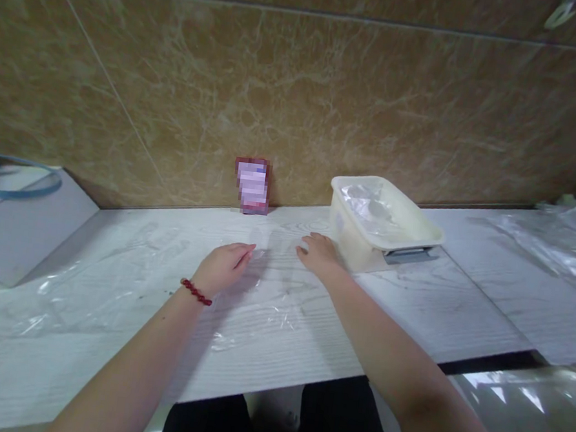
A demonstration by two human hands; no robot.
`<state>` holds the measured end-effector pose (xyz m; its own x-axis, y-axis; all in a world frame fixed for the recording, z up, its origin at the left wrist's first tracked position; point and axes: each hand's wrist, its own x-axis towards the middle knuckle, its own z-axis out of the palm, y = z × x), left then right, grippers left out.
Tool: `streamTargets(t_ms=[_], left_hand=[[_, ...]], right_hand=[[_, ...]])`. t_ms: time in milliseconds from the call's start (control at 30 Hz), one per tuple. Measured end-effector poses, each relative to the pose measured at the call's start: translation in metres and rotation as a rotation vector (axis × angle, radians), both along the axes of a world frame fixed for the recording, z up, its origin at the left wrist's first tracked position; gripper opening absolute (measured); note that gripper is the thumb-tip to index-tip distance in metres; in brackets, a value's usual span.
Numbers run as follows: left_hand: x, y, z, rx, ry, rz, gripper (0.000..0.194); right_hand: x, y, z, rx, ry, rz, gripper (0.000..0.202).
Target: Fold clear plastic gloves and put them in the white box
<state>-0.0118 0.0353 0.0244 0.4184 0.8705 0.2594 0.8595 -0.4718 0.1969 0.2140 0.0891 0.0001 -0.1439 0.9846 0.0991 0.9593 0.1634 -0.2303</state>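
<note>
A clear plastic bag (pixel 281 316) lies flat on the white wood-grain table, stretching up between my two hands; its edges are hard to make out. My left hand (pixel 222 267), with a red bead bracelet (pixel 196 292) on the wrist, has its thumb and fingers pinched at the left side of this bag. Across from it, my right hand (pixel 319 253) rests low over the bag's right side, thumb and fingers apart. Just right of that hand stands a cream plastic bin (pixel 352 241), with clear plastic bags (pixel 372 208) inside.
A phone (pixel 254 186) leans on the brown marbled wall (pixel 300 106). More clear plastic film (pixel 98 284) covers the table's left part. A white box (pixel 4 239) with a blue band (pixel 35 194) stands far left. Clear plastic sheets (pixel 571 238) are piled far right.
</note>
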Motion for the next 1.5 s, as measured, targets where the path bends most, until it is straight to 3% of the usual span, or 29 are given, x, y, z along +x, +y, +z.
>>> streamTargets(t_ms=[367, 700, 967, 1500], left_hand=[[0.011, -0.002, -0.003, 0.02, 0.078, -0.033, 0.039], [0.013, 0.0, -0.006, 0.019, 0.092, -0.005, 0.04], [0.012, 0.001, -0.007, 0.009, 0.082, -0.017, 0.04], [0.011, 0.002, -0.009, 0.001, 0.091, -0.004, 0.038]], right_hand=[[-0.006, 0.005, -0.004, 0.092, -0.019, 0.012, 0.038], [-0.007, 0.003, 0.003, 0.123, 0.044, 0.041, 0.019], [-0.007, 0.007, -0.004, 0.177, 0.038, 0.01, 0.031], [-0.004, 0.01, -0.003, 0.138, 0.083, 0.003, 0.019]])
